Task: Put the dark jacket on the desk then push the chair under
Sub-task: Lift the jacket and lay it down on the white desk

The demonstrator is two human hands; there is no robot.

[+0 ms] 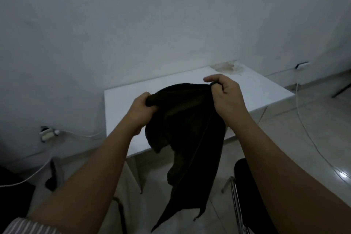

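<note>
Readable text: none in this dim view.
Labels, brands, numbers, signs: none legible on any surface shown.

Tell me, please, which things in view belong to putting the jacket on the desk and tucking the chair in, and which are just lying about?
Part of the job:
- dark fabric jacket, gripped by left hand and right hand
- white rectangular desk
- black chair with chrome frame

Just lying about:
- crumpled pale cloth on the desk's far corner
- white cables on the floor
- wall socket
</note>
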